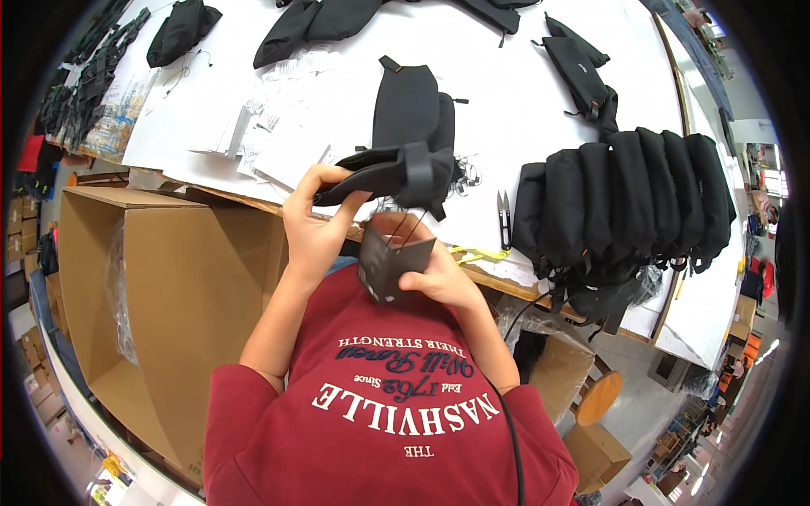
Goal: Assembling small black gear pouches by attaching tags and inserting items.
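Black bag [412,126] held at the near side of the tabletop [502,93]
It is pinched by the left hand [314,223], a dark card [384,266] by the right hand [440,277]; cords [411,231] could be tangled by hasty pulling.

The T-shirt [371,464] is maroon, with short, loose sleeves [540,426]. White block lettering [400,411] and dark script [405,368] mark it, and a thin black cable [515,443] crosses its right side.
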Demonstrator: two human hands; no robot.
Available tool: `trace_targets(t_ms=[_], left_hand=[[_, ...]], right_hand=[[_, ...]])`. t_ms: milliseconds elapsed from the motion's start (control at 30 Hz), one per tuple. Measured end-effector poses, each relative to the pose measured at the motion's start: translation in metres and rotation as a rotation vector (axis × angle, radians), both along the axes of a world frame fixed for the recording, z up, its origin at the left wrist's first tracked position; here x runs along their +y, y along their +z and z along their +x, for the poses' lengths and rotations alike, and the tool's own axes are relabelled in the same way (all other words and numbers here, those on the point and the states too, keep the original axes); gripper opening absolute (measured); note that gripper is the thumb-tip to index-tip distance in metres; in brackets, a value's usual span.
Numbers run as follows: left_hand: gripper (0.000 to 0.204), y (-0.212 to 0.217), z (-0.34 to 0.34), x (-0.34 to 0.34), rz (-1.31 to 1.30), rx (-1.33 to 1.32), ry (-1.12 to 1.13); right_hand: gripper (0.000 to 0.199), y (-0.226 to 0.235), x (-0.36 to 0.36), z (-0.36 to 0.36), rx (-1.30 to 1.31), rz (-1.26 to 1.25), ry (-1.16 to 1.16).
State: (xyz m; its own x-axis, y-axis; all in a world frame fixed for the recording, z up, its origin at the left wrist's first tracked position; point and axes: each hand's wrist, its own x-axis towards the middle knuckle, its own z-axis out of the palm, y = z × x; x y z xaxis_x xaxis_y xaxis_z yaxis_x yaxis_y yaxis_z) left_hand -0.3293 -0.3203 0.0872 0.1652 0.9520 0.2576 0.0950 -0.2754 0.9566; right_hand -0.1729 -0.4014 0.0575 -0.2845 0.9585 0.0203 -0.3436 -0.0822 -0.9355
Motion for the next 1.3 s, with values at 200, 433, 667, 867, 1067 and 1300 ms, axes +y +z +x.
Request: trace_targets(t_ms=[200, 433, 667, 867, 1067, 1300], left_hand=[[0.013, -0.003, 0.010, -0.003, -0.067, 0.036, -0.014], [0.013, 0.007, -0.031, 0.018, -0.299, 0.062, -0.073], [0.023, 0.021, -0.051, 0.008, -0.454, 0.455, -0.940], [0.029, 0.016, -0.028, 0.002, -0.440, 0.490, -1.285], [0.031, 0.009, -0.028, 0.001, -0.473, 0.494, -1.293], [0.031, 0.010, -0.022, 0.000, -0.506, 0.501, -1.316]], right_hand=[[0.080, 0.010, 0.006, -0.023, -0.101, -0.233, -0.147], [0.017, 0.015, -0.009, 0.053, -0.066, -0.206, -0.528], [0.008, 0.009, -0.012, 0.099, 0.351, 0.146, -0.892], [0.031, 0.013, 0.009, 0.050, 0.850, -0.435, -0.694], [0.039, 0.000, -0.005, 0.025, 0.642, -0.786, -0.607], [0.036, -0.039, -0.031, 0.032, 1.086, -0.543, -0.310]])
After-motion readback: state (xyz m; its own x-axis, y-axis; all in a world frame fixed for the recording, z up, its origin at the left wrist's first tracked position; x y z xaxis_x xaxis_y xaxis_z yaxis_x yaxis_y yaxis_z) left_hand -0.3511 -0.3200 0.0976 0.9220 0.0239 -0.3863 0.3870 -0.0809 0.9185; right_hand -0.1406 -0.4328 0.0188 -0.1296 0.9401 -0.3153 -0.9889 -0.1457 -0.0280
